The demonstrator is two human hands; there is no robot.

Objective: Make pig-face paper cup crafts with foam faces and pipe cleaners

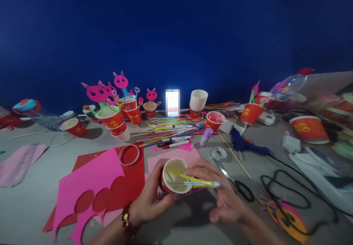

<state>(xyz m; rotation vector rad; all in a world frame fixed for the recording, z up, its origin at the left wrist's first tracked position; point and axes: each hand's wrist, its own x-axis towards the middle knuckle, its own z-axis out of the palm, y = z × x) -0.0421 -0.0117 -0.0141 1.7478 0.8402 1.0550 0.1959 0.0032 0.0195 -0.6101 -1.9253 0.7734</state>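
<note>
A paper cup (178,176), red outside and white inside, is tilted with its mouth toward me. My left hand (154,193) wraps round its left side, a beaded bracelet on the wrist. Yellow and pale blue pipe cleaners (202,182) lie across the cup's mouth and stick out to the right. My right hand (217,188) is at the cup's right side, its fingers curved over the rim and behind the pipe cleaners; whether it grips them is unclear. Pink paper (171,160) lies beneath and behind the cup.
Cut pink sheets (82,178) and red paper (135,186) lie at left. Decorated cups (110,118), pipe cleaners and markers (176,144) stand or lie behind. Scissors (242,190), a tape roll (217,153), a glue gun (245,142) with looped cable, and a wooden stick (234,155) are at right.
</note>
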